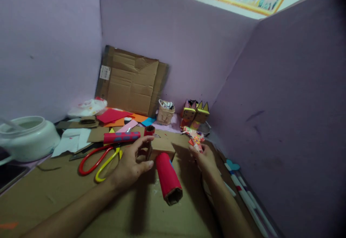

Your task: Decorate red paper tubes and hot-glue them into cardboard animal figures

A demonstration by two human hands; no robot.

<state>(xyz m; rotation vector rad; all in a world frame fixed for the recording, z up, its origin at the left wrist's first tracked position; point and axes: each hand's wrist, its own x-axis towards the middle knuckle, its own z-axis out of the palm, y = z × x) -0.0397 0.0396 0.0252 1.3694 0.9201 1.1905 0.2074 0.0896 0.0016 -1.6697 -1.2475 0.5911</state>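
My left hand [132, 164] grips the side of a small cardboard box [162, 148], thumb in front and fingers behind. A red paper-covered tube [168, 178] with an open cardboard end juts from the box toward me; a shorter red tube [149, 130] stands at its back. My right hand [204, 158] is closed around a colourful flower-patterned object [195, 137], whose kind I cannot make out. It is to the right of the box, apart from it. Left of my left hand lie scissors [101, 160] with red and yellow handles, and another red tube with blue patches [121, 137].
A white pot [29, 137] stands at the left. Behind are coloured paper sheets [115, 116], a leaning cardboard sheet [132, 81], a small holder [165, 112] and yellow-edged boxes [195, 113]. White marker pens [247, 196] lie along the right wall.
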